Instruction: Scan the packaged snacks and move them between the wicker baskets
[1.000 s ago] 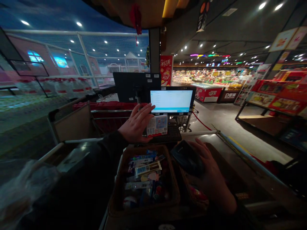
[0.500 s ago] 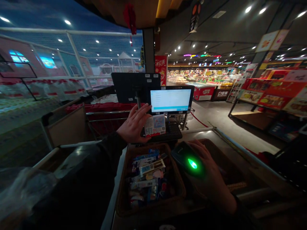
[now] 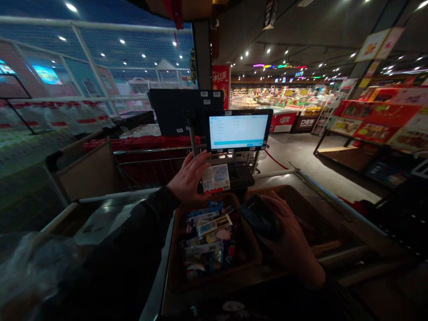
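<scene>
My left hand [image 3: 189,179] grips a flat white, blue and red snack box [image 3: 216,178] at its left side, with the barcode face towards me. The fingers stretch upward beside it. My right hand [image 3: 296,243] is wrapped round a black barcode scanner [image 3: 259,217], whose head points at the box from the lower right. Below both hands stands a woven basket [image 3: 252,240] of small wrapped snacks [image 3: 214,225]. Behind the box lies a black keyboard [image 3: 242,173], under a lit screen [image 3: 239,129].
A second basket [image 3: 287,189] sits right of the first, partly behind my right hand. The back of another monitor [image 3: 182,111] rises left of the screen. A metal-railed cart [image 3: 147,154] stands beyond the counter. Shelves of red boxes [image 3: 377,116] are at right.
The green light on the scanner has gone out. The number at the bottom of the screen looks different. My view has tilted slightly down; both hands keep their holds.
</scene>
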Tool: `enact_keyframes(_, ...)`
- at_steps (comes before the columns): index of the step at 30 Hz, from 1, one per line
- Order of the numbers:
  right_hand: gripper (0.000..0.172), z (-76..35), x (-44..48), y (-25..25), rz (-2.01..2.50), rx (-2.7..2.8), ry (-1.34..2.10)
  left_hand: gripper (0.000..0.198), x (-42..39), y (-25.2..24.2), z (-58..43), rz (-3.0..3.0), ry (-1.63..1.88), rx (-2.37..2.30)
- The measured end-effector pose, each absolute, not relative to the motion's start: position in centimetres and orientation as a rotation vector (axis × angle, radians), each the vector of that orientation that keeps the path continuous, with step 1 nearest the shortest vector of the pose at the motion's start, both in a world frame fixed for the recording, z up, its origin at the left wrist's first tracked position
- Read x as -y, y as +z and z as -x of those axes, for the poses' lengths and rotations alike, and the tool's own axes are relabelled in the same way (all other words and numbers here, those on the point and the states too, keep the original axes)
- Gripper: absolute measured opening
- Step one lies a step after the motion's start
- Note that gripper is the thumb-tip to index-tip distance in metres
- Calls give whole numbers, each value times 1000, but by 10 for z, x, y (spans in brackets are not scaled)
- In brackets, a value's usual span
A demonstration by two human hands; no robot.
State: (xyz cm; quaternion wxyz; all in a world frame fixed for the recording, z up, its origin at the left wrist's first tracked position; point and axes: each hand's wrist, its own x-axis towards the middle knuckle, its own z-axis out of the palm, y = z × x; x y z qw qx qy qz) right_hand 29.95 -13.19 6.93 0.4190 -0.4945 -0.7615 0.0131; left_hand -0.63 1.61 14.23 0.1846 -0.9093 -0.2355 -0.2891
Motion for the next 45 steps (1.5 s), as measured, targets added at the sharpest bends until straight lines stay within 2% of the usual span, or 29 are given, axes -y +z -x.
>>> enact_keyframes(5,53,-304,129,67,1286,1901,41,88,-21,124,5,2607,-828,709)
enact_keyframes(12,47,-316,125,58,1332,1895,34,84,-21,66,-4,2760,-685,828)
enact_keyframes(27,54,-346,116,51,1396,1881,130,82,-6,-9,-27,3045,-312,1052)
enact_keyframes(33,53,-363,113,50,1371,1877,111,95,-9,-42,-42,3062,-104,897)
enact_keyframes(38,50,-390,112,51,1384,1835,52,93,-8,-31,-66,3012,65,841)
enact_keyframes(45,42,-446,110,50,1481,1732,-107,78,-1,12,-139,3070,-128,717)
